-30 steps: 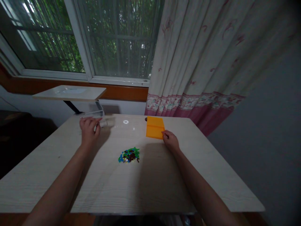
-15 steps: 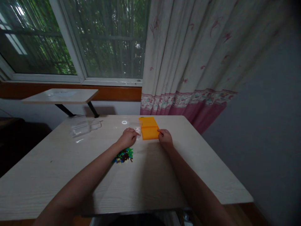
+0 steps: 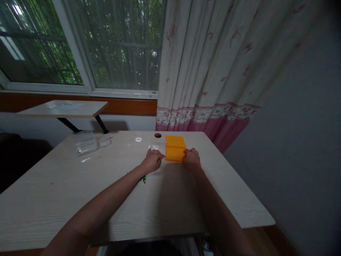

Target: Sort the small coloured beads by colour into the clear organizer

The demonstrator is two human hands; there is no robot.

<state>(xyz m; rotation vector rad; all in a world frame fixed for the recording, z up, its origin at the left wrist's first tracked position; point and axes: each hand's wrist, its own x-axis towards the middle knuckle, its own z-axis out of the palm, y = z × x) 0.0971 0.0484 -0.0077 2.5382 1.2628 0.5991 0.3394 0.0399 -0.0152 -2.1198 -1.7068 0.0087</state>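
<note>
An orange, flat-sided case (image 3: 175,148) with a crease across its middle lies near the back of the table. My right hand (image 3: 192,158) is closed at its right edge, thumb and fingers pinching it. On the other side, my left hand (image 3: 152,160) is closed on a clear plastic piece (image 3: 158,145) that meets the case's left edge. Whether that piece is joined to the case, I cannot tell. Beneath my left forearm lie small coloured pieces (image 3: 144,178), mostly hidden by the arm; a bit of green and dark brown shows.
Clear plastic packaging (image 3: 85,144) lies at the table's back left, below a small raised shelf (image 3: 64,108). A round hole (image 3: 158,135) pierces the tabletop behind the case. A patterned curtain (image 3: 197,71) hangs behind the table, beside a window (image 3: 117,46).
Both hands have shifted a little to the right with the orange case and clear piece. The table hole has come into full view, and my left forearm now covers most of the coloured pieces.
</note>
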